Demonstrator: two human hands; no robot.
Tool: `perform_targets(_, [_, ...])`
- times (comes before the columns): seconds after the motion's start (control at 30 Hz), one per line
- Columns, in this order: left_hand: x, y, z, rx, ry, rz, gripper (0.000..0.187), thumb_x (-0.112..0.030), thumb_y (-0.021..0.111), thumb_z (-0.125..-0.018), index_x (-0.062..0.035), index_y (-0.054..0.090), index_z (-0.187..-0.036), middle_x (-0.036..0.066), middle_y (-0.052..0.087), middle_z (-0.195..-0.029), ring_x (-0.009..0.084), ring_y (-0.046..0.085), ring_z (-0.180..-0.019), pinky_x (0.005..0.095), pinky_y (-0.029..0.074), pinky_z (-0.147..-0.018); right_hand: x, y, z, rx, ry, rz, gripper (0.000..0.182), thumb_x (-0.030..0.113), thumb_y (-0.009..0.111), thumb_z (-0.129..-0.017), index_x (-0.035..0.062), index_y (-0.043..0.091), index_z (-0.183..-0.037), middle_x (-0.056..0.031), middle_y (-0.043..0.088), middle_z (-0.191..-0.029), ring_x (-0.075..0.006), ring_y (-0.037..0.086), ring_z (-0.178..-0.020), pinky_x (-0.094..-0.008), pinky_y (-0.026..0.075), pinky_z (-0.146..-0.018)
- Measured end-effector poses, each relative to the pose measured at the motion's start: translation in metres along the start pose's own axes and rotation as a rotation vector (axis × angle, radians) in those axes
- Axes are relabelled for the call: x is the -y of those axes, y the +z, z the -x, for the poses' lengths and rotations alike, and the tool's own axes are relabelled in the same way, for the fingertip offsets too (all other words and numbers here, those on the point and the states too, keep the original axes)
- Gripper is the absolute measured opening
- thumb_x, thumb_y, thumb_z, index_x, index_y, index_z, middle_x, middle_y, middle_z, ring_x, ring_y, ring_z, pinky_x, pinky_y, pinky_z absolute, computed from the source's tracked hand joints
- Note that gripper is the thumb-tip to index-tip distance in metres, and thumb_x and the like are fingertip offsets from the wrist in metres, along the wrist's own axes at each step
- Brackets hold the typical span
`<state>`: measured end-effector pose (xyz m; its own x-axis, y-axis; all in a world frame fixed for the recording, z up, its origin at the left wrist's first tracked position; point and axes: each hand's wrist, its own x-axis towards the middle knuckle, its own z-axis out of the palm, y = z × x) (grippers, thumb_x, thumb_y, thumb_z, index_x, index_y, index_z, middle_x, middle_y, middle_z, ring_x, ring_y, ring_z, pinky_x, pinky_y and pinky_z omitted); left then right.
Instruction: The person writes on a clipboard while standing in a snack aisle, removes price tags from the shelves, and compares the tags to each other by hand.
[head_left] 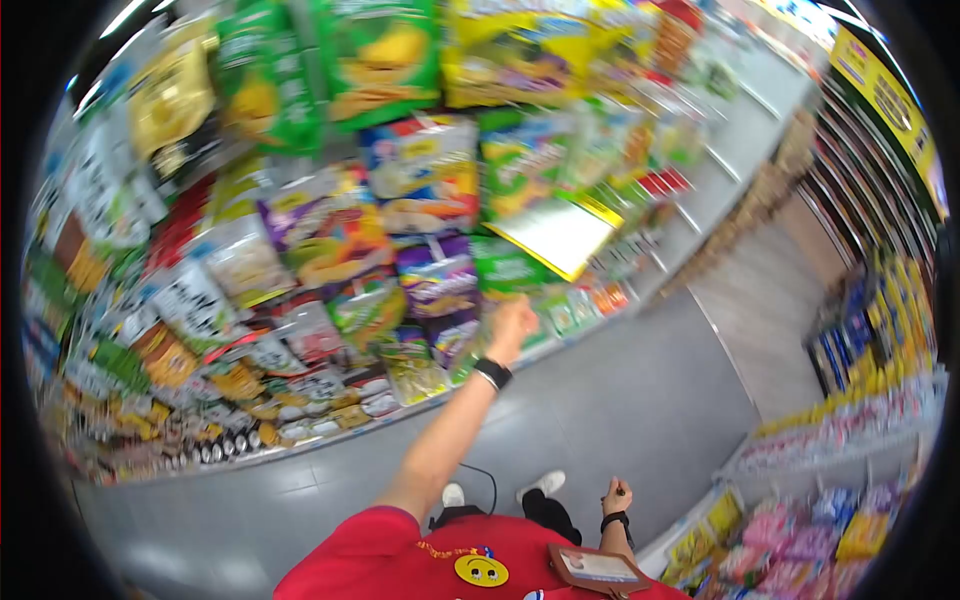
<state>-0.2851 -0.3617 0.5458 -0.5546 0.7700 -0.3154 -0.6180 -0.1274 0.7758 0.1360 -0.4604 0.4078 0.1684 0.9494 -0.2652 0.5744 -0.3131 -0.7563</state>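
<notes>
My left hand (pixel 512 325) reaches out to the lower part of a rack of hanging snack bags, beside a purple bag (pixel 437 277) and a green bag (pixel 508 265). Its fingers look curled, and whatever they hold, if anything, is hidden by blur. Just above it a white card with a yellow border (pixel 560 236) sticks out from the rack. Low at my side, my right hand (pixel 617 497) is closed around a small dark object, too small to name.
Grey floor (pixel 600 400) runs between the snack rack and another shelf of colourful packets (pixel 790 540) at the lower right. Yellow and blue goods (pixel 880 330) stand at the right. My white shoes (pixel 541 486) and a thin black cord (pixel 493 485) show below.
</notes>
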Motion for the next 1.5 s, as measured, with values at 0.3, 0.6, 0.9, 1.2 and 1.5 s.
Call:
perform_targets(0.3, [0.024, 0.065, -0.115, -0.102, 0.072, 0.335, 0.041, -0.026, 0.062, -0.081, -0.001, 0.049, -0.11, 0.011, 0.057, -0.102, 0.0246, 0.058, -0.09, 0.0393, 0.049, -0.076, -0.185, -0.163, -0.008, -0.278, 0.462, 0.417, 0.028, 0.025, 0.057, -0.082, -0.0012, 0.053, -0.073, -0.0107, 0.049, -0.057, -0.0189, 0.05, -0.049, -0.0339, 0.042, -0.047])
perform_targets(0.6, [0.025, 0.063, -0.067, -0.195, 0.352, 0.066, 0.027, -0.005, 0.06, -0.078, 0.0034, 0.053, -0.102, 0.01, 0.058, -0.102, 0.0204, 0.057, -0.089, 0.0327, 0.046, -0.078, -0.13, -0.224, -0.096, -0.204, 0.724, 0.082, 0.03, 0.03, 0.057, -0.082, 0.0025, 0.049, -0.075, -0.008, 0.047, -0.056, -0.0185, 0.049, -0.045, -0.0305, 0.04, -0.037])
perform_targets(0.9, [0.109, 0.134, 0.127, -0.042, 0.005, 0.028, 0.039, -0.005, 0.058, -0.079, 0.0042, 0.046, -0.115, 0.013, 0.056, -0.111, 0.019, 0.057, -0.096, 0.0291, 0.046, -0.085, -0.125, -0.136, -0.286, 0.193, 0.399, -0.351, 0.026, 0.03, 0.057, -0.081, 0.0063, 0.051, -0.072, -0.0042, 0.048, -0.058, -0.0142, 0.044, -0.04, -0.0271, 0.038, -0.034])
perform_targets(1.2, [0.194, 0.333, 0.031, 0.534, -0.383, -0.1, 0.041, -0.006, 0.061, -0.08, 0.0025, 0.047, -0.118, 0.01, 0.056, -0.113, 0.0148, 0.055, -0.1, 0.0276, 0.045, -0.086, -0.145, -0.152, -0.468, 0.222, -0.485, 0.275, 0.038, 0.031, 0.049, -0.085, 0.0041, 0.045, -0.111, -0.0123, 0.057, -0.084, -0.0198, 0.055, -0.056, -0.028, 0.043, -0.044])
perform_targets(1.5, [0.309, 0.528, -0.008, 1.04, -0.467, -0.301, 0.044, -0.018, 0.061, -0.081, 0.0024, 0.046, -0.118, 0.007, 0.054, -0.115, 0.0112, 0.05, -0.104, 0.0252, 0.039, -0.089, -0.012, -0.323, -0.523, -0.017, 0.348, -0.363, 0.04, 0.033, 0.048, -0.085, 0.005, 0.044, -0.114, -0.0128, 0.056, -0.093, -0.022, 0.054, -0.068, -0.0317, 0.043, -0.054])
